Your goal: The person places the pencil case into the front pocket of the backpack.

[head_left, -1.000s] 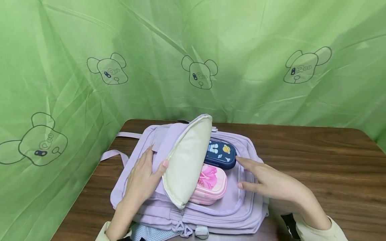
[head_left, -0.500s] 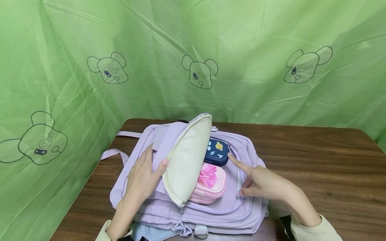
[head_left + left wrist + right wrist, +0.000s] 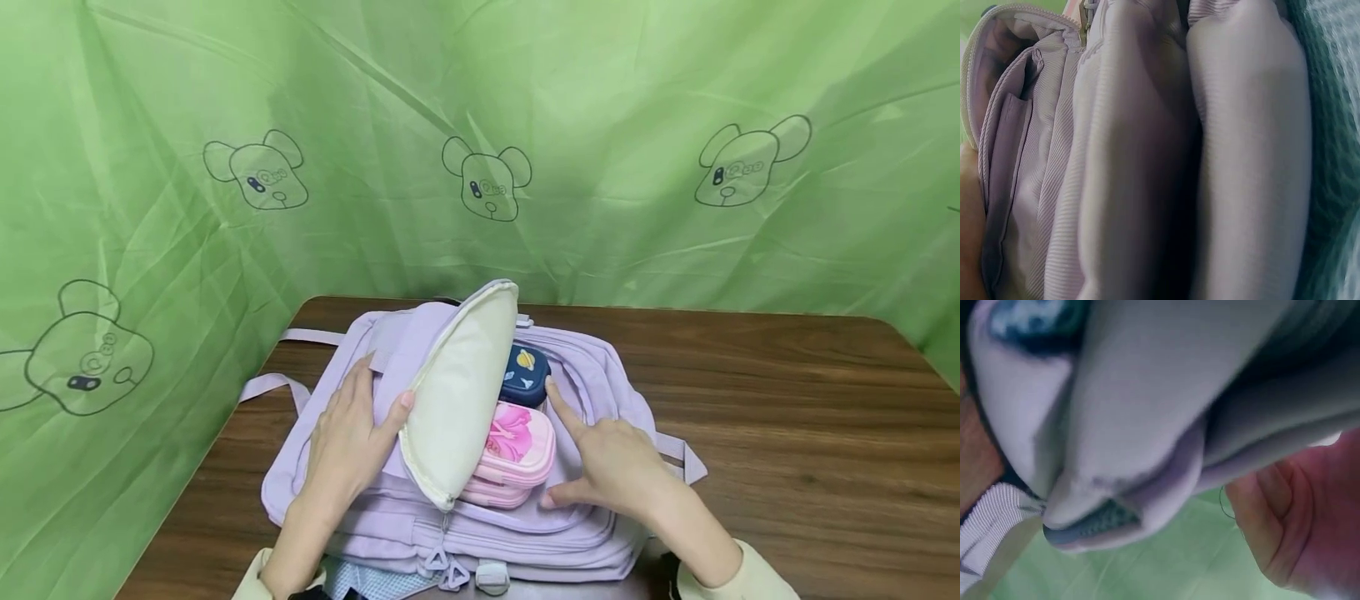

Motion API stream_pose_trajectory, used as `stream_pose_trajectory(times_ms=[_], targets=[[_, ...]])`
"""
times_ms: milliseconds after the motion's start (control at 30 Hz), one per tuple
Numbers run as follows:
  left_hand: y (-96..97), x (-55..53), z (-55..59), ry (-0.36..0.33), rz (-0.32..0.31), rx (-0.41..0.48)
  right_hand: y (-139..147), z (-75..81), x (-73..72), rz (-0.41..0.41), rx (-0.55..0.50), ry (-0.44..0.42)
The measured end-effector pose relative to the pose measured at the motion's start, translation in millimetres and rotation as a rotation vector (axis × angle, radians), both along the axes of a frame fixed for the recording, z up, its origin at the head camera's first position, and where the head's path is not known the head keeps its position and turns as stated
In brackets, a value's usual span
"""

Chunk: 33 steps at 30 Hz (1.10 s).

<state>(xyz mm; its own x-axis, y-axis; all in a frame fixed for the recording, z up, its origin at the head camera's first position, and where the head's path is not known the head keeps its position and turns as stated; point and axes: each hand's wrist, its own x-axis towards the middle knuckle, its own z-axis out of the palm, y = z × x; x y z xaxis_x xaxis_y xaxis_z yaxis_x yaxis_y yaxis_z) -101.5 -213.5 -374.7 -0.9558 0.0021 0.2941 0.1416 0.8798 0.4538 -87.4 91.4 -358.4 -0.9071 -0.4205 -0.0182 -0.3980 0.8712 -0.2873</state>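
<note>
A lilac backpack (image 3: 592,546) lies on the table, its front pocket flap (image 3: 465,400) raised with the cream lining showing. My left hand (image 3: 341,446) rests on the flap's outer side, fingers fairly straight and thumb at the zipped edge. Under the flap sit a navy pencil case (image 3: 527,375) with a planet picture and a pink pencil case (image 3: 517,446) with a flower. The flap covers their left ends. My right hand (image 3: 618,467) touches the navy case's right end with an extended index finger. Its thumb reaches toward the pink case; the remaining fingers are mostly hidden.
The brown wooden table (image 3: 787,425) extends right of the backpack. Shoulder straps (image 3: 273,383) trail off its left side, and triangular zip pulls (image 3: 442,567) hang at the front. A green curtain (image 3: 600,208) with bear-face drawings stands behind and to the left.
My right hand has moved left, its index finger pushing the navy pencil case further under the flap. The pink case and my left hand keep their places on the backpack.
</note>
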Motion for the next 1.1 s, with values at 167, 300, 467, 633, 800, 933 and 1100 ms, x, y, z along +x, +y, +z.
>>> stream_pose_trajectory(times_ms=[167, 300, 467, 633, 800, 933, 1100], targets=[[-1.5, 0.8, -2.0, 0.019, -0.01, 0.012, 9, -0.6, -5.8, 0.037, -0.076, -0.071], [-1.9, 1.5, -5.0, 0.022, -0.014, 0.026, 24, -0.1, -13.1, 0.138, -0.186, -0.164], [-2.1, 1.4, -3.6, 0.02, -0.011, 0.028, 26, -1.9, -17.5, 0.142, -0.187, -0.142], [-0.4, 2.1, -0.4, 0.0, 0.01, 0.022, 19, -7.7, -16.3, 0.071, -0.139, -0.019], [0.6, 4.0, 1.3, 0.006, 0.041, 0.004, 10, -11.7, -15.7, 0.025, -0.129, 0.031], [1.2, 4.0, 0.8, 0.012, 0.051, -0.001, 8, -11.4, -15.2, 0.019, -0.123, 0.046], [3.1, 1.3, -0.7, 0.034, 0.05, -0.006, 10, -9.2, -14.9, 0.053, -0.138, 0.071]])
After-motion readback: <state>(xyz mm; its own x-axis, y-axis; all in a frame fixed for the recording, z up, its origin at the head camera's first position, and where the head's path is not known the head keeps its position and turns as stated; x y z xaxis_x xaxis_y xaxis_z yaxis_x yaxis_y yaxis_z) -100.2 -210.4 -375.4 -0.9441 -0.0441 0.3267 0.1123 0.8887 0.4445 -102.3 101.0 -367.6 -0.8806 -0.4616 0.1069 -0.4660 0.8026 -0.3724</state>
